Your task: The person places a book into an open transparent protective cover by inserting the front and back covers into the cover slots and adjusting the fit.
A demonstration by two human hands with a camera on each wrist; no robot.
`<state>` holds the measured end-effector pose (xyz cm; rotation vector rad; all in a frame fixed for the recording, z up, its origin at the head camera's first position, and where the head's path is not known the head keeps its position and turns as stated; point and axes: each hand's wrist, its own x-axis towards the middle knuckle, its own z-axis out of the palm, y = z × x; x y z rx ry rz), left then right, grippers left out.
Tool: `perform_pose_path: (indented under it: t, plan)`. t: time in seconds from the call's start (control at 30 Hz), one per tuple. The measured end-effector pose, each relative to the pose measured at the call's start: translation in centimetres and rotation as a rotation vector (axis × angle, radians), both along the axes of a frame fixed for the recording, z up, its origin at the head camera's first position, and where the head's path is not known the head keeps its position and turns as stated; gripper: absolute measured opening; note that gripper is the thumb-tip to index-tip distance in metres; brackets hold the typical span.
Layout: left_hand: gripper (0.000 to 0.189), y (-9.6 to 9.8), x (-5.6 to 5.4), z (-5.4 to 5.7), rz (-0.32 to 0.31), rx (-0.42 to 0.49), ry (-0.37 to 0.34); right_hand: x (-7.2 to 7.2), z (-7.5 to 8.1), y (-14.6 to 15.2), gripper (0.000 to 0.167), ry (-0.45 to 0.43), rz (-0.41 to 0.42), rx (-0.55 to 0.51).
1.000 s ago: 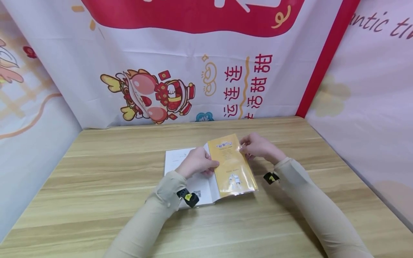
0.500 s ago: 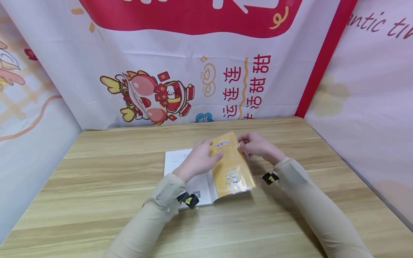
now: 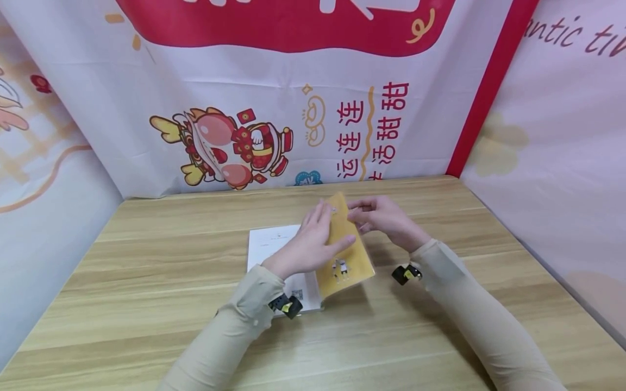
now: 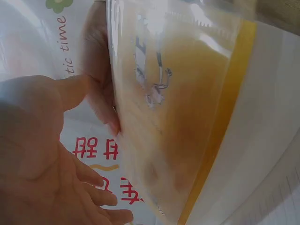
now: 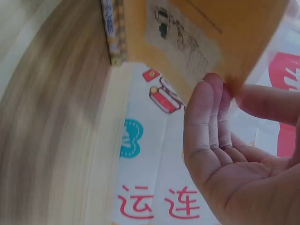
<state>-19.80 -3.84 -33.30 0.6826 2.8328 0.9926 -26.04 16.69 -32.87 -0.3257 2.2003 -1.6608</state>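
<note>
A book lies on the table with its yellow cover flap [image 3: 359, 258] raised at a slant and its white page [image 3: 269, 237] flat on the left. Glossy clear plastic overlies the yellow flap [image 4: 178, 117], seen in the left wrist view. My right hand [image 3: 386, 221] pinches the flap's outer edge between thumb and fingertips; in the right wrist view the fingers [image 5: 199, 112] meet at that edge. My left hand [image 3: 310, 247] is held over the book with straight, spread fingers. In the left wrist view, the left hand [image 4: 37, 140] appears apart from the flap.
The wooden table [image 3: 161, 271] extends around the book. A printed white cloth [image 3: 274, 70] hangs behind its far edge, and further cloths hang on the left [image 3: 58, 179] and right [image 3: 552, 163]. Each wrist wears a black strap.
My left hand has let go of the flap's inner part and spread its fingers, moving further away and right. The right hand has lifted the flap and tilted it leftward.
</note>
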Motion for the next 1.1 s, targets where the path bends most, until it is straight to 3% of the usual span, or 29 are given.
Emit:
perform_pose_path:
  t: [0.27,0.6,0.9,1.1]
  plan:
    - [0.100,0.3,0.2,0.6,-0.008,0.005,-0.015,1.3,0.4,-1.2,0.036,-0.037,0.001,-0.100]
    - [0.097,0.3,0.8,1.5,0.042,0.034,-0.067,2.9,0.9,-2.2,0.071,-0.012,0.184,-0.173]
    - [0.088,-0.4,1.3,2.4,0.075,0.131,-0.119,3.2,0.6,-3.1,0.076,-0.020,0.233,-0.172]
    - [0.086,-1.1,1.8,2.5,0.109,0.138,-0.120,3.2,0.1,-3.3,0.074,-0.011,0.241,-0.179]
